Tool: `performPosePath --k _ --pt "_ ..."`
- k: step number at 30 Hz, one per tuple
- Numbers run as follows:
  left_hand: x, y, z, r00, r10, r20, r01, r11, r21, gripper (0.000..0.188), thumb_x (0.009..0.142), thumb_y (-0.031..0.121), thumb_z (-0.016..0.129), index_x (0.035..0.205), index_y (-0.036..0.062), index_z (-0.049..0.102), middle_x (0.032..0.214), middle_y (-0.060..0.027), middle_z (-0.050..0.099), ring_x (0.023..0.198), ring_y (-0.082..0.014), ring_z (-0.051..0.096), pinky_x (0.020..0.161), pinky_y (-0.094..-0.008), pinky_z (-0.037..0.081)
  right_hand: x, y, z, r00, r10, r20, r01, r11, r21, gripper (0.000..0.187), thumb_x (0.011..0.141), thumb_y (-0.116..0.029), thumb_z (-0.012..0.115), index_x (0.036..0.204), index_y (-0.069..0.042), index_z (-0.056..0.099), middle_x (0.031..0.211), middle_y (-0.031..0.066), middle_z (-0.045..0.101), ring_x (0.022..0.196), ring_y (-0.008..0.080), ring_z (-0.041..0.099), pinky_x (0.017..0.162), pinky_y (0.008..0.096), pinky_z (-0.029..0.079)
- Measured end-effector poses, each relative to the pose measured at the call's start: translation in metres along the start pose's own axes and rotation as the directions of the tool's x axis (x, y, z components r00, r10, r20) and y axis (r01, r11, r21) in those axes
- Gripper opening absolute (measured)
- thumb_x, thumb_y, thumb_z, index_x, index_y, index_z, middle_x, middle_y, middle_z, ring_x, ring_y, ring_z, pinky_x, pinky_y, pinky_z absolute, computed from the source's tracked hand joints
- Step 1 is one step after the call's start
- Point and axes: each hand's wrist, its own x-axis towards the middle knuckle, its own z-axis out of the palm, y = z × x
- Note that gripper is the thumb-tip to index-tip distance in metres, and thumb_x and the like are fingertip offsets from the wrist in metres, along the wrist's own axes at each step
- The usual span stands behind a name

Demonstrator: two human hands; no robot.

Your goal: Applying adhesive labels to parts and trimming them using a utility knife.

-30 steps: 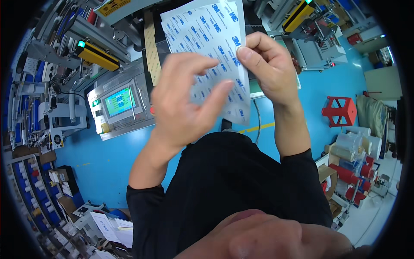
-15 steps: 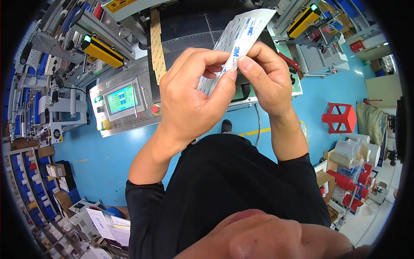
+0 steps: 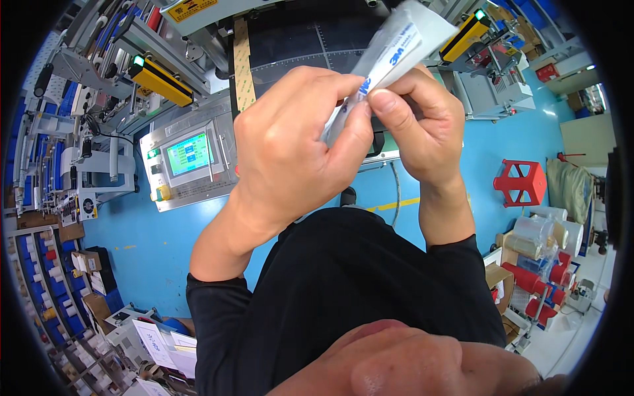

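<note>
My left hand (image 3: 294, 148) is closed, its thumb and index finger pinching the lower part of a white sheet with blue print (image 3: 411, 45). On the sheet's right edge, my right hand (image 3: 428, 129) pinches close beside the left fingertips. The sheet looks like adhesive backing paper; it is bent lengthwise, and its upper end sticks up and away from me, blurred. Part of it is hidden behind my left fingers. Both hands are raised above the near edge of a machine's dark bed (image 3: 281, 71), on which a tan printed strip (image 3: 243, 63) lies at the left.
A control panel with a lit screen (image 3: 189, 154) is left of my hands. Yellow bar-shaped units (image 3: 162, 82) flank the bed on both sides. To the right, a red stool (image 3: 520, 183) stands on the blue floor (image 3: 155, 244). Shelves of rolls (image 3: 49, 284) line the lower left.
Both hands have shifted a little to the right with the sheet. Its upper end has swung rightward and bends more, and my left hand has turned so its back shows more.
</note>
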Motion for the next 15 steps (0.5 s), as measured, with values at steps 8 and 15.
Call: performPosePath --k 8,15 --pt "0.0059 -0.0011 -0.0090 0.992 -0.076 0.104 0.094 0.980 -0.176 0.016 0.087 0.002 0.071 0.101 -0.0038 0.072 0.086 -0.0106 0.072 0.075 -0.0146 0.068 0.068 -0.0246 0.053 0.0037 -0.0008 -0.0005 0.980 -0.200 -0.003 0.195 0.960 -0.201 0.015 0.090 -0.012 0.071 0.088 0.002 0.069 0.092 0.0109 0.067 0.078 0.0211 0.065 0.070 0.0292 0.051" --pt "0.0044 -0.0005 -0.0101 0.907 -0.367 0.208 0.422 0.794 -0.438 0.011 0.088 0.005 0.069 0.094 -0.0029 0.072 0.081 -0.0098 0.072 0.071 -0.0133 0.069 0.064 -0.0262 0.053 0.0035 0.0006 -0.0015 0.991 -0.136 0.014 0.137 0.975 -0.176 0.015 0.091 -0.012 0.068 0.087 0.003 0.066 0.094 0.0117 0.067 0.081 0.0214 0.065 0.072 0.0294 0.050"
